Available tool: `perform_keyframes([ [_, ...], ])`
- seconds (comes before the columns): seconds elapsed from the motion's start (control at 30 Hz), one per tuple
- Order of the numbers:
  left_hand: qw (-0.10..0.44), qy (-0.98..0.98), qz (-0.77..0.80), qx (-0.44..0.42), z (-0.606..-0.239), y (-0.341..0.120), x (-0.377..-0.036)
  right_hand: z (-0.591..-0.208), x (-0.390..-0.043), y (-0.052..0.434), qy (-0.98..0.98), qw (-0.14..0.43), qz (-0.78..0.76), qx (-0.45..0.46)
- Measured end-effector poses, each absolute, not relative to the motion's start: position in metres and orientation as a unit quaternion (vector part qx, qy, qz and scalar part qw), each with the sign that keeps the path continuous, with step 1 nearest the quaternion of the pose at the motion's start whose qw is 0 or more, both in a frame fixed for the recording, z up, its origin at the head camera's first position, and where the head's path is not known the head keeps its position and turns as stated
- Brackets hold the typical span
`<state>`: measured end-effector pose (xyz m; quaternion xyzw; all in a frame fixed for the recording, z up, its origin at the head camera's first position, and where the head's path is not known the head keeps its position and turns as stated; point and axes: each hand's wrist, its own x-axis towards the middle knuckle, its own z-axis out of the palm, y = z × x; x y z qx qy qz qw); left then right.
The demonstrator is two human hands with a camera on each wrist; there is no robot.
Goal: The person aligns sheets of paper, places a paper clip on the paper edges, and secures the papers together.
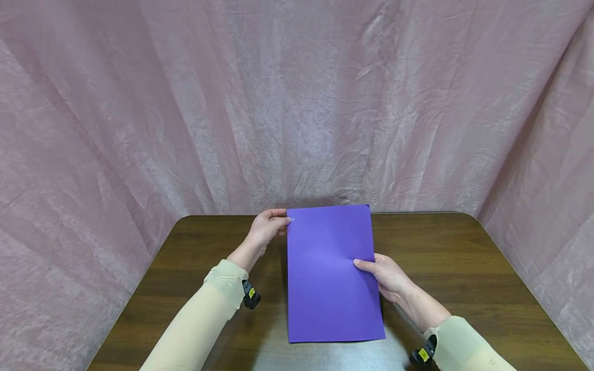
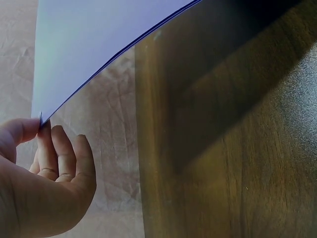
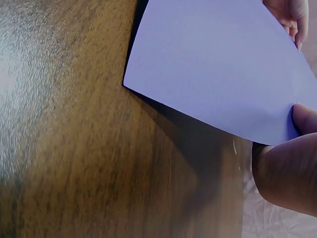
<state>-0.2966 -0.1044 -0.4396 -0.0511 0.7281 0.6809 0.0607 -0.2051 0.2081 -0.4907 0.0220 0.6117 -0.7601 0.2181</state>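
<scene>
A purple sheet of paper is held above the dark wooden table. My left hand pinches its far left corner, where a small metal clip shows at the edge. In the left wrist view that corner of the paper sits between thumb and fingertips of the left hand. My right hand grips the sheet's right edge, thumb on top. The right wrist view shows the paper curving above the table, with the right hand's thumb pressed on its edge.
Pink crinkled cloth hangs behind and to both sides of the table. The table's rounded far corners lie close to the cloth. Both sleeves are cream-coloured, with a small black and yellow device at each wrist.
</scene>
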Motion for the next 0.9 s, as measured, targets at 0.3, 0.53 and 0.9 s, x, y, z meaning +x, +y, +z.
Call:
perform_keyframes([
  [0.3,0.07,0.73,0.678,-0.055,-0.4405,-0.1033,-0.2949,-0.4917,-0.2045,0.2068,0.612,0.218,-0.76,0.022],
  [0.53,0.073,0.734,0.673,-0.054,-0.4413,-0.1042,-0.2945,-0.4932,-0.2045,0.2061,0.61,0.216,-0.761,0.03],
  [0.9,0.069,0.728,0.68,-0.047,-0.4441,-0.1034,-0.2935,-0.4933,-0.2043,0.2066,0.606,0.219,-0.764,0.03],
])
